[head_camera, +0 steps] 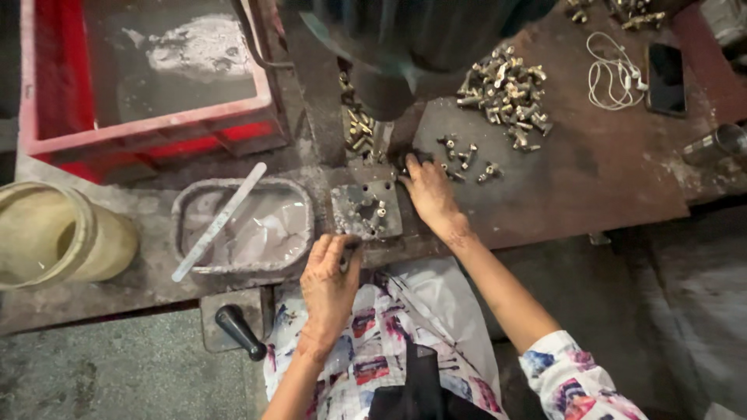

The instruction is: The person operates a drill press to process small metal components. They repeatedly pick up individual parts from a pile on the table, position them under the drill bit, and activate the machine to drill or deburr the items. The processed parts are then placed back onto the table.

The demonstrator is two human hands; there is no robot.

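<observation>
While left hand [331,274] pinches a dark lever [349,250], right hand [428,190] spread beside fixture plate [366,208].

Layout of the bench: a jig plate [366,208] lies at centre beneath the press head [393,85], with a tray [243,228] to its left holding a flat bar [219,221], and a crate [148,78] behind the tray. A bucket [58,233] stands at far left and a lever [240,331] lies before the tray. Right of the plate rest the right hand [430,196] and loose fittings [467,159]; behind these lies a fittings pile [507,95], with earphones [611,74] and a phone [667,78] farther right.
</observation>
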